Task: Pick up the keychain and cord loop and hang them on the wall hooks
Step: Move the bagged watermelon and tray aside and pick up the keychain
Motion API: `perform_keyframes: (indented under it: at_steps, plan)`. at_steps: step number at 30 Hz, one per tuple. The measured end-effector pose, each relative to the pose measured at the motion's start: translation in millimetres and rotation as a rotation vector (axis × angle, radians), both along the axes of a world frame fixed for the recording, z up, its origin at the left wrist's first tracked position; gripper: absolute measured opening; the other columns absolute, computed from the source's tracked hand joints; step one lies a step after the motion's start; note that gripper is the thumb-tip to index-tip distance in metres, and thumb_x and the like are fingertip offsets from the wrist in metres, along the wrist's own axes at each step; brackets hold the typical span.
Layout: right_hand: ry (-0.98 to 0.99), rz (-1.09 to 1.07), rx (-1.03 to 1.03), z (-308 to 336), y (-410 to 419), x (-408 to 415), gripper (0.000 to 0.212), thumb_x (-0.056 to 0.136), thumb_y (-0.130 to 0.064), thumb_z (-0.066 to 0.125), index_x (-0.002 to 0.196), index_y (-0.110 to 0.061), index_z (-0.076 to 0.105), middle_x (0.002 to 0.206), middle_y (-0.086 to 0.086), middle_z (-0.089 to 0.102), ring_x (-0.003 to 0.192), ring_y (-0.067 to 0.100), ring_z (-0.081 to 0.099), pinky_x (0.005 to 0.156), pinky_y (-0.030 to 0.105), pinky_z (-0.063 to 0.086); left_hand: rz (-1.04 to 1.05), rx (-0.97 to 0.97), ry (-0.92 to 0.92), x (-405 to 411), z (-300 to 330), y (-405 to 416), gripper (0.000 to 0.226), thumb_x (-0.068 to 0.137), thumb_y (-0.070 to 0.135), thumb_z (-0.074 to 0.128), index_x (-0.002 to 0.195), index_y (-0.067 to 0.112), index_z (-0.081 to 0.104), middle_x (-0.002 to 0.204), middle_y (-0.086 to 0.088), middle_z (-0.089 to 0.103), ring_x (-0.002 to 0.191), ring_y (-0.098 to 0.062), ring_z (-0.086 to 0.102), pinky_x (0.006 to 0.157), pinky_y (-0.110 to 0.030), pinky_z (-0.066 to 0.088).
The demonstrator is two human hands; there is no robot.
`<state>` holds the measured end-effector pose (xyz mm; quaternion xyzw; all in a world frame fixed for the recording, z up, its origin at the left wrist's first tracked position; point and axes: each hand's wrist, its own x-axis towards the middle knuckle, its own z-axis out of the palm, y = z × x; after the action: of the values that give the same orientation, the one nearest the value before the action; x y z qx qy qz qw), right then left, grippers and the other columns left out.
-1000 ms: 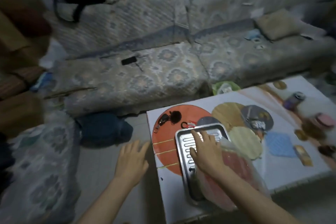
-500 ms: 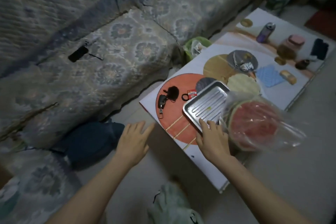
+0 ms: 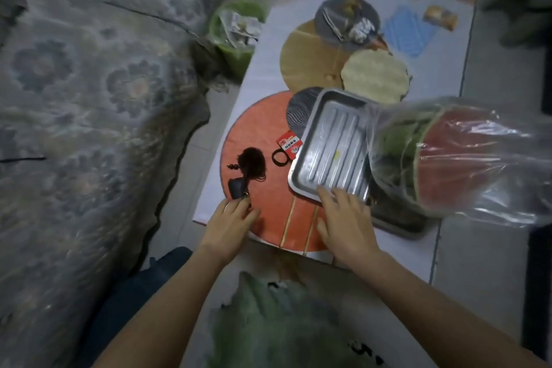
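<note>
A dark keychain (image 3: 246,172) with a black fob, a metal ring and a fuzzy pompom lies on the orange circle of a low table (image 3: 268,209). A small black cord loop (image 3: 280,157) with a red tag lies just right of it, beside a metal tray. My left hand (image 3: 231,222) rests on the table's near edge, its fingertips touching the keychain's ring; whether they grip it I cannot tell. My right hand (image 3: 346,222) lies flat with fingers spread, its fingertips on the near rim of the tray. No wall hooks are in view.
The ribbed metal tray (image 3: 331,145) holds one end of a cut watermelon in a clear plastic bag (image 3: 454,158). Round mats, a blue cloth and bottles sit farther back. A green bin (image 3: 236,30) stands between the table and a patterned sofa (image 3: 89,98) at left.
The view has swung down and closer to the table. My left hand moved forward from the floor side onto the table, reaching the keychain's ring. My right hand stays at the tray's near rim.
</note>
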<state>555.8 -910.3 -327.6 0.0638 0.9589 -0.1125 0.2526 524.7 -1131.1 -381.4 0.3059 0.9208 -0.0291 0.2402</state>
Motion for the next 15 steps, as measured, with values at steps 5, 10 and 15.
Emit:
perform_keyframes:
  at_steps: [5, 10, 15]
  plan:
    - [-0.011, -0.107, 0.021, -32, -20, -23, 0.056, 0.09, -0.024, 0.048, 0.142, -0.022, 0.028, 0.142, 0.008, 0.043, 0.129, 0.028, 0.04, 0.106, 0.045, 0.032, -0.426, -0.029, 0.003, -42, -50, -6, 0.045, 0.08, 0.015, 0.06, 0.124, 0.017, 0.053, 0.134, -0.012, 0.055, 0.122, -0.03, 0.051, 0.107, -0.044, 0.035]
    - [0.006, -0.24, 0.045, -51, -42, -27, 0.053, 0.091, -0.025, 0.045, 0.142, -0.02, 0.031, 0.143, 0.01, 0.044, 0.128, 0.028, 0.043, 0.101, 0.043, 0.037, -0.602, -0.013, -0.003, -71, -68, -19, 0.03, 0.064, 0.024, 0.075, 0.093, 0.021, 0.068, 0.105, -0.006, 0.071, 0.103, -0.025, 0.064, 0.097, -0.041, 0.047]
    - [0.022, -0.379, 0.088, -59, -70, -24, 0.055, 0.089, -0.023, 0.048, 0.141, -0.019, 0.033, 0.142, 0.009, 0.046, 0.123, 0.028, 0.047, 0.096, 0.041, 0.039, -0.727, 0.114, 0.049, -90, -82, -31, 0.024, 0.055, 0.028, 0.082, 0.076, 0.024, 0.071, 0.079, 0.003, 0.073, 0.077, -0.017, 0.069, 0.085, -0.033, 0.054]
